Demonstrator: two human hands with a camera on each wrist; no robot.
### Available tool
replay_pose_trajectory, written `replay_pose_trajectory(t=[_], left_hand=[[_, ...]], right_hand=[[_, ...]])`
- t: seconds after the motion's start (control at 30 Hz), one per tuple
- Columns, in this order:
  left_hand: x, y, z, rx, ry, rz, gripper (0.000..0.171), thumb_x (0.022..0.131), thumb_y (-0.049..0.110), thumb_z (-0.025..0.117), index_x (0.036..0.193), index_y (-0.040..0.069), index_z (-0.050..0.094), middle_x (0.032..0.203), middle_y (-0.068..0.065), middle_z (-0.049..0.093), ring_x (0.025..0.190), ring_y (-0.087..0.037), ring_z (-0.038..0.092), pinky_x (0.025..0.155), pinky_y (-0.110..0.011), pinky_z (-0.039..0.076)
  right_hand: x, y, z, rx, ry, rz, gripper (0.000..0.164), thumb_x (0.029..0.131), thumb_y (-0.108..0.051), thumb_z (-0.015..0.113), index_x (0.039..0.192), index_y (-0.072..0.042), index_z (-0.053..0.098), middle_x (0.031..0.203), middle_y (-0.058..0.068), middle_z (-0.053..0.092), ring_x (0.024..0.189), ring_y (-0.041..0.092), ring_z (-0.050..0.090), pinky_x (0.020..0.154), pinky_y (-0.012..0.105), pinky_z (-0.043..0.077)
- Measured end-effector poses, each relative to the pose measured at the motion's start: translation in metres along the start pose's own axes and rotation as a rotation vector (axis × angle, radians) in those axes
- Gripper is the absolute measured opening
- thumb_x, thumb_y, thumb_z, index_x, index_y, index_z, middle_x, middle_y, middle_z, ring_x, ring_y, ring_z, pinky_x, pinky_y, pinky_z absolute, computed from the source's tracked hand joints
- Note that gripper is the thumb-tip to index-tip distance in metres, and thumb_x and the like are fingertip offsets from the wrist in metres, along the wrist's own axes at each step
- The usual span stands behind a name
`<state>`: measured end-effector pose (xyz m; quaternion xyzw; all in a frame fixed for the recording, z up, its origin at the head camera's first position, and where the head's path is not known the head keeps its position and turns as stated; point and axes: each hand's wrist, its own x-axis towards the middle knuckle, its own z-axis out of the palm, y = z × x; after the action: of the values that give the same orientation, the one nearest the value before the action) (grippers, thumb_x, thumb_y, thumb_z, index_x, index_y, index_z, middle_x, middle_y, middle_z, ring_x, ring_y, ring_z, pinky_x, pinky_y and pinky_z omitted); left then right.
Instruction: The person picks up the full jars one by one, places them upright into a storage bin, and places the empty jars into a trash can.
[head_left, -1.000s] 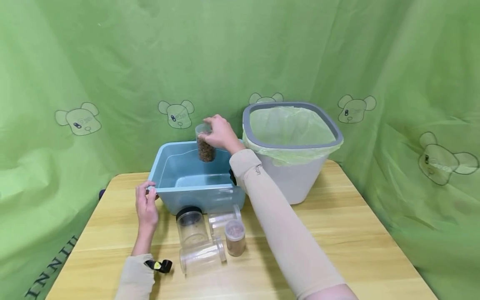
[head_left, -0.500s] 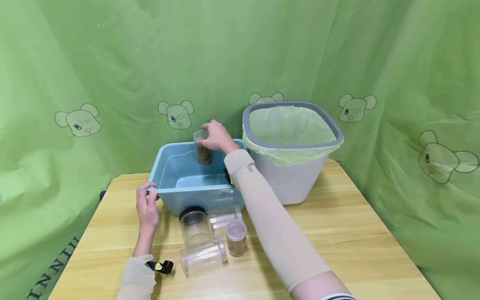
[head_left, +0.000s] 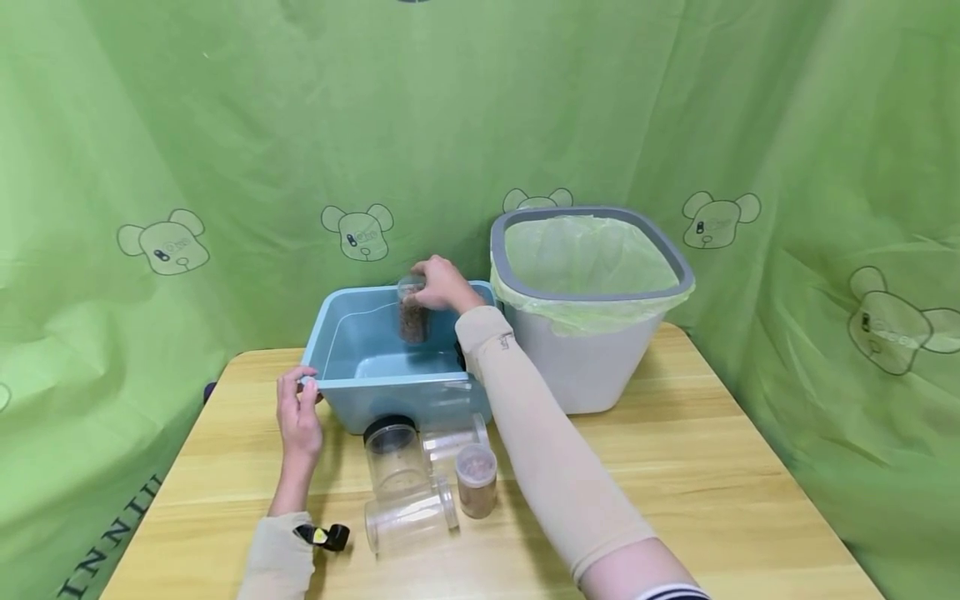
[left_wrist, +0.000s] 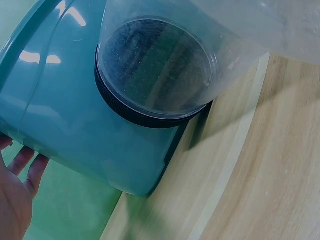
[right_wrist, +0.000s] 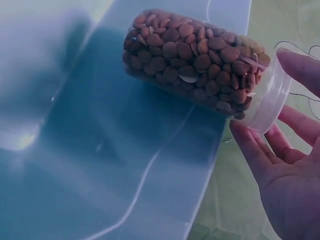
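My right hand (head_left: 447, 286) grips a clear jar of brown bean-like pieces (head_left: 412, 323) near its top, inside the far part of a blue plastic tub (head_left: 442, 398). The right wrist view shows thumb and fingertips pinching the pale lid (right_wrist: 274, 97) of this jar, with the pieces (right_wrist: 190, 62) filling most of it. Whether the jar touches the tub floor cannot be told. At the tub's near left corner my left hand (head_left: 300, 425) holds the rim, thumb on top. In the left wrist view its fingertips (left_wrist: 36, 172) reach behind the tub's edge.
Before the tub lie a black-lidded clear jar (head_left: 395, 469) and two other clear jars, one nearer (head_left: 408, 518), one behind (head_left: 444, 443). A small lidded jar with brownish contents (head_left: 477, 492) stands beside them. A white bin (head_left: 592, 367) with a green liner stands right of the tub.
The right hand has lowered the filled jar farther into the tub. The left hand keeps its hold on the rim. The whole head view has shifted slightly.
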<state>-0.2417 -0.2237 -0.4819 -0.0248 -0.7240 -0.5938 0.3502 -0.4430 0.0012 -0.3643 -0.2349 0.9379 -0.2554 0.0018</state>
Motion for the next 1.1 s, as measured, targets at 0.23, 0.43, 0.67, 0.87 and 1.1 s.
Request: replay_pose_trajectory(t=[0.23, 0.43, 0.67, 0.87, 1.1], left_hand=[[-0.001, 0.001, 0.0, -0.007, -0.003, -0.005, 0.028, 0.104, 0.007, 0.045, 0.12, -0.013, 0.055, 0.11, 0.009, 0.046, 0.094, -0.005, 0.046, 0.077, -0.009, 0.05], [-0.002, 0.002, 0.001, -0.006, 0.001, -0.002, 0.029, 0.103, 0.008, 0.045, 0.12, -0.013, 0.055, 0.11, 0.008, 0.046, 0.093, -0.004, 0.046, 0.077, -0.01, 0.049], [-0.001, 0.0, 0.001, -0.008, -0.002, 0.005, 0.029, 0.104, 0.008, 0.045, 0.12, -0.014, 0.055, 0.111, 0.006, 0.046, 0.094, -0.006, 0.046, 0.077, -0.01, 0.049], [-0.001, -0.016, 0.002, 0.002, 0.009, 0.003, 0.027, 0.104, 0.008, 0.045, 0.12, -0.011, 0.056, 0.112, 0.007, 0.047, 0.095, -0.006, 0.046, 0.079, -0.013, 0.053], [-0.003, 0.002, 0.002, -0.01, 0.002, 0.013, 0.026, 0.104, 0.005, 0.045, 0.119, -0.014, 0.055, 0.112, 0.004, 0.048, 0.095, -0.008, 0.046, 0.079, -0.009, 0.051]], right_hand=[[-0.004, 0.01, 0.01, 0.063, -0.019, 0.034, 0.065, 0.089, -0.032, 0.082, 0.143, -0.003, 0.06, 0.143, 0.014, 0.061, 0.134, 0.029, 0.054, 0.116, 0.041, 0.045], [-0.007, 0.014, 0.015, 0.092, -0.029, 0.026, 0.063, 0.088, -0.032, 0.083, 0.14, -0.003, 0.062, 0.143, 0.015, 0.061, 0.133, 0.029, 0.055, 0.114, 0.041, 0.047], [-0.008, 0.018, 0.021, 0.081, -0.066, 0.014, 0.061, 0.085, -0.03, 0.086, 0.135, -0.002, 0.066, 0.135, 0.015, 0.066, 0.126, 0.028, 0.061, 0.11, 0.041, 0.051], [-0.007, 0.019, 0.03, 0.028, -0.094, -0.014, 0.06, 0.084, -0.031, 0.088, 0.131, -0.001, 0.067, 0.13, 0.014, 0.069, 0.121, 0.027, 0.064, 0.107, 0.04, 0.052], [-0.006, 0.018, 0.034, -0.012, -0.135, -0.009, 0.063, 0.083, -0.03, 0.088, 0.135, -0.002, 0.065, 0.133, 0.014, 0.068, 0.124, 0.027, 0.063, 0.109, 0.039, 0.051]])
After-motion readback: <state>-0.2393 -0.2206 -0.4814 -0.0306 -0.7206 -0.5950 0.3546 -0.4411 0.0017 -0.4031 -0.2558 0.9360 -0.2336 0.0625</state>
